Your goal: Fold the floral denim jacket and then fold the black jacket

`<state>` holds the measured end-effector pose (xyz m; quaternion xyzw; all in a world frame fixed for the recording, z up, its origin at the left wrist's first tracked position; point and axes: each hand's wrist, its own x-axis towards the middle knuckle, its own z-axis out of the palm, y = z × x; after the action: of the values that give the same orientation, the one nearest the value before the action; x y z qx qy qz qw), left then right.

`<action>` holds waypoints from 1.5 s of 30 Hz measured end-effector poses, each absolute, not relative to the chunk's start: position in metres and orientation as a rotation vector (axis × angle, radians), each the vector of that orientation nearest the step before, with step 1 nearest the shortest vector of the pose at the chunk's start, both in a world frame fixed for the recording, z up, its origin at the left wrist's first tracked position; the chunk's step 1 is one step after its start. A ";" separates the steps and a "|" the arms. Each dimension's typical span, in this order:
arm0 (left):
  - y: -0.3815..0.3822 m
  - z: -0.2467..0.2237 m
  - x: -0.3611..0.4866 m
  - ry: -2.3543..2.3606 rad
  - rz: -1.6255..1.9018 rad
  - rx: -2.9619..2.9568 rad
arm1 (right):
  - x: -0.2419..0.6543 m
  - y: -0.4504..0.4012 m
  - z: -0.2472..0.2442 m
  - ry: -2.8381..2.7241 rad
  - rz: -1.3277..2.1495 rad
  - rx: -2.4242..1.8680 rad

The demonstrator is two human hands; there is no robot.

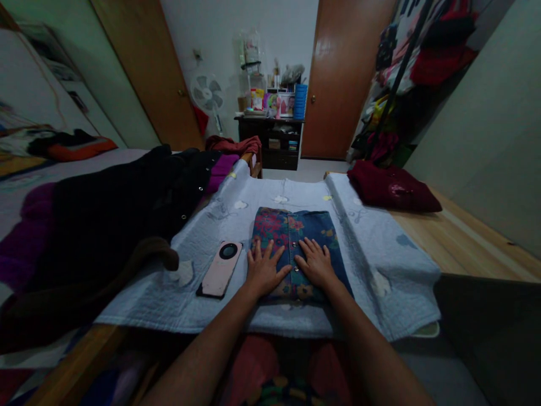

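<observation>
A folded dark blue denim garment with a floral print (313,225) lies in front of me, its button strip running down the middle. My left hand (265,269) rests flat on its left half, fingers spread. On the other side of the buttons, my right hand (316,262) also presses flat with its fingers apart. Beneath the garment is a light blue quilted cloth (287,321) with small pale motifs. A pink phone (217,273) with a round black camera lies on the cloth, left of my left hand and apart from it.
A black coat with purple cuffs (114,197) is spread at the left. At the right, a folded maroon garment (393,189) sits partly on a wooden surface (456,242). Farther back stand a dark cabinet (270,146), a white fan (207,93) and hanging clothes (439,56).
</observation>
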<state>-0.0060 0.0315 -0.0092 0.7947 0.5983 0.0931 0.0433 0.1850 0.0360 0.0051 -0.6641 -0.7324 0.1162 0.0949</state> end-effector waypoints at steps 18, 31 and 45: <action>0.029 -0.008 -0.006 1.847 0.328 2.443 | 0.198 0.043 -0.002 -1.915 0.172 -2.297; 0.033 -0.009 -0.006 1.834 0.336 2.369 | 0.205 0.041 0.006 -1.731 0.092 -2.371; 0.151 0.020 0.081 1.579 0.439 2.478 | 0.213 0.038 -0.007 -1.813 -0.033 -2.204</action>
<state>0.0813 0.1514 0.0203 0.8310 0.5296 0.1471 0.0852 0.2130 0.0378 -0.0067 -0.7642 -0.6288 -0.0113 0.1433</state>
